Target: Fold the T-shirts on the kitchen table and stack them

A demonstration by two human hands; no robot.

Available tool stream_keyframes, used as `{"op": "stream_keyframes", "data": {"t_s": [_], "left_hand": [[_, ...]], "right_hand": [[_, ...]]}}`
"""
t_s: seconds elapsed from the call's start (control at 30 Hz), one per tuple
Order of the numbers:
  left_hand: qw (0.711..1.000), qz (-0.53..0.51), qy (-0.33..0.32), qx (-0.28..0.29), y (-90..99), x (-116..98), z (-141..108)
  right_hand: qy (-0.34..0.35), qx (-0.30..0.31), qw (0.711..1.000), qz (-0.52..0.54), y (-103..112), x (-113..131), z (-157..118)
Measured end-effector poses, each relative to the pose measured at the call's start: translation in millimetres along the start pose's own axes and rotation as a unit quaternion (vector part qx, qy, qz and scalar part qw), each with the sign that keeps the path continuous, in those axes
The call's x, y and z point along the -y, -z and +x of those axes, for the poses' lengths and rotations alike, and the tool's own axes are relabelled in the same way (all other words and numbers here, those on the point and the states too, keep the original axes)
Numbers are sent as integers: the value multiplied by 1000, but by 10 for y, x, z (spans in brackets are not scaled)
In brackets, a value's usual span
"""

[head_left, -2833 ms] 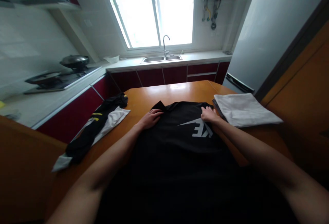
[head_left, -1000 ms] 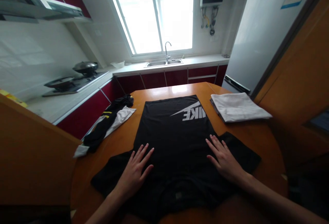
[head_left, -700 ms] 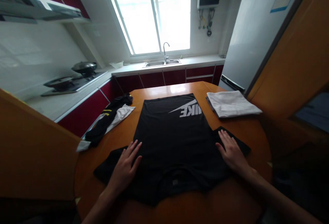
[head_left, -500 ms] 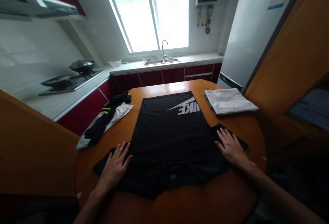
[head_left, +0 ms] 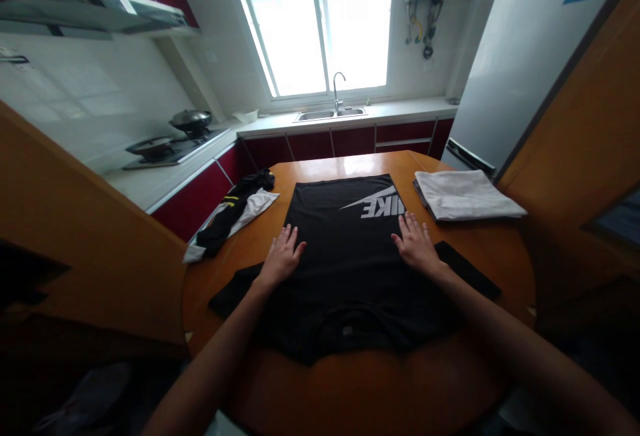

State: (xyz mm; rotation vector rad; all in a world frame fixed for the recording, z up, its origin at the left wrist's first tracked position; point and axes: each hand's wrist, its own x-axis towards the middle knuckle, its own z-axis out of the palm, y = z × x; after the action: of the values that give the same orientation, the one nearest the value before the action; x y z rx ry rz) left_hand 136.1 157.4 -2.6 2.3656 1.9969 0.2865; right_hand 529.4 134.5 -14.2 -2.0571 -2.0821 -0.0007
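A black T-shirt with a white NIKE print lies spread flat on the wooden table, its collar toward me and its hem at the far side. My left hand rests palm down at the shirt's left side edge, fingers stretched out. On the opposite edge, just below the print, lies my right hand, also flat with its fingers apart. Both sleeves point outward, partly covered by my forearms. Neither hand grips the cloth.
Folded white cloth is stacked at the table's right. Crumpled black and white clothes lie at its left edge. Beyond stand a counter with a sink, a stove with pans, and a fridge at right.
Both hands have moved from the sleeves forward and inward to the shirt's side edges, staying flat. The camera view has shifted slightly, so the scene sits further right.
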Motion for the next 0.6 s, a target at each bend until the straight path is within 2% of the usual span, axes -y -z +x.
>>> {"op": "stream_keyframes", "data": {"t_s": [0.07,0.2,0.27,0.33,0.43,0.5,0.53,0.6], "left_hand": [[1000,12,19,14,-116,-27,95],[999,9,28,16,-251,47,88],[1000,-17,26,-4,-197,128,76],[996,-60,38,-52,-70,256,78],[975,-138,88,-153,140,518,69],[960,-189,106,-180,223,677,33],[957,-211,105,-168,241,737,7],[961,-246,90,-92,238,805,-45]], "right_hand": [[-19,26,999,-9,-141,19,111],[-38,46,998,-12,-363,-87,126],[-38,29,999,-3,-371,-136,105],[-38,-9,999,9,-322,-173,90],[-38,-67,997,26,-242,-226,81],[-28,-66,997,35,-239,-262,80],[-19,-53,998,34,-257,-277,79],[-7,-13,1000,25,-319,-296,74]]}}
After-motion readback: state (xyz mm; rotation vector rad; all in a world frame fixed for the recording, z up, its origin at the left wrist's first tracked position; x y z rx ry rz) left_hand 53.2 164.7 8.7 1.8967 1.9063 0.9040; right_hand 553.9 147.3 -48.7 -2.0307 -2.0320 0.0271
